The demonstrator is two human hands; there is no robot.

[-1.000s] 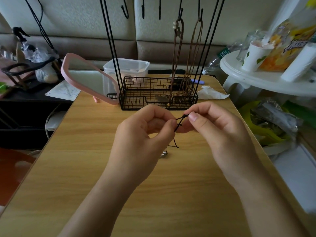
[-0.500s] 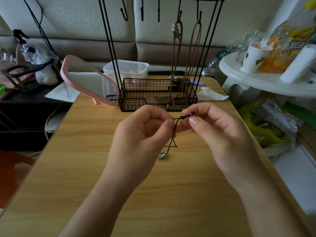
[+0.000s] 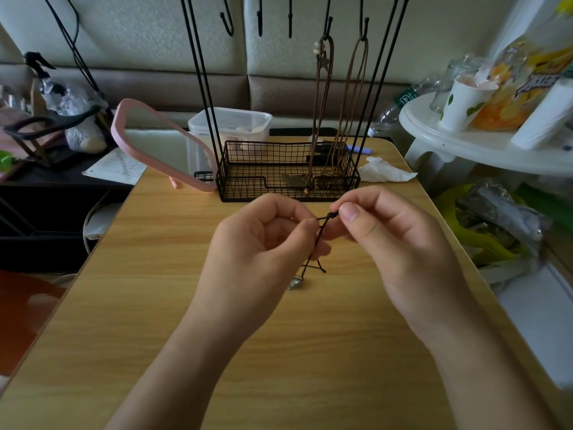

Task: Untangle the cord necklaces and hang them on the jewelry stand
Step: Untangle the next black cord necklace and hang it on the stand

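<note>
Between both hands (image 3: 325, 240), the black cord necklace (image 3: 319, 240) hangs near-vertical.

A light wooden table (image 3: 155, 305) carries a black wire jewelry stand (image 3: 288, 172) at its far edge, its basket base resting on the wood. Just left of it stands a pink-framed mirror (image 3: 161, 150), tilted back, and to its right lies a crumpled white tissue (image 3: 384, 172). A clear plastic container (image 3: 231, 125) sits behind the stand.
</note>
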